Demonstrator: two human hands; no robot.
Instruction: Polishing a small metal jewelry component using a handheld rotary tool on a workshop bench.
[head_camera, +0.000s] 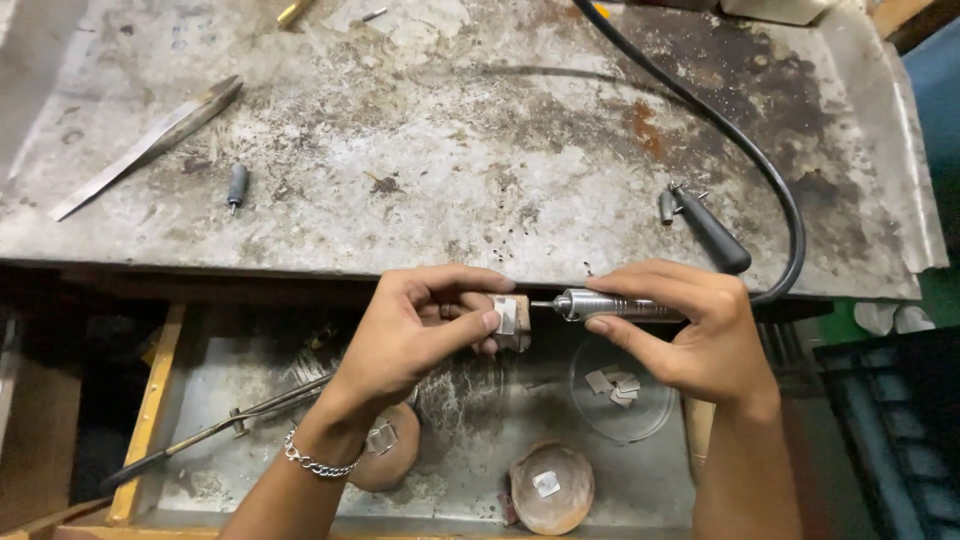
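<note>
My left hand (425, 325) pinches a small square metal piece (507, 315) against a little wooden block (521, 322), held over the open drawer. My right hand (690, 330) grips a silver rotary handpiece (600, 304), its thin bit pointing left and meeting the metal piece's edge. A black flexible shaft (740, 140) runs from the handpiece up across the bench. A chain bracelet (315, 462) circles my left wrist.
The worn metal benchtop (450, 130) carries long tweezers (150, 145), a small dark bit (237, 186) and a black-handled chuck key (710, 232). The drawer (250, 370) below holds a clear dish of metal squares (615, 385), two brown bowls (550, 487) and long tongs (225, 425).
</note>
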